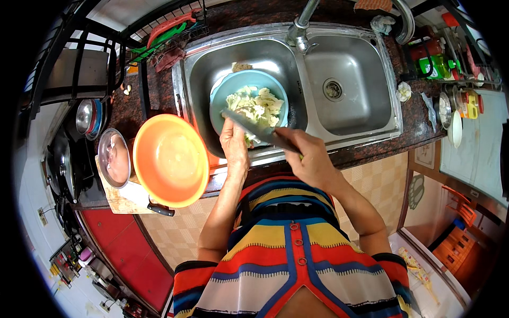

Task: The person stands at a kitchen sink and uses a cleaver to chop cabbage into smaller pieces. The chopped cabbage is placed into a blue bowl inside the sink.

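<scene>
My right hand grips the handle of a kitchen knife, its broad blade pointing up and left over a light blue basin. Close to the blade tip is my left hand, fingers raised at the basin's near edge; the blade hides whether it holds a piece. Cut pale green leafy vegetable pieces lie in the basin, which stands in the left bowl of a steel double sink.
An orange basin stands left of the sink, beside a bowl of raw meat on a wooden cutting board. A second knife's black handle juts from the board's near edge. The faucet rises behind the sink divider.
</scene>
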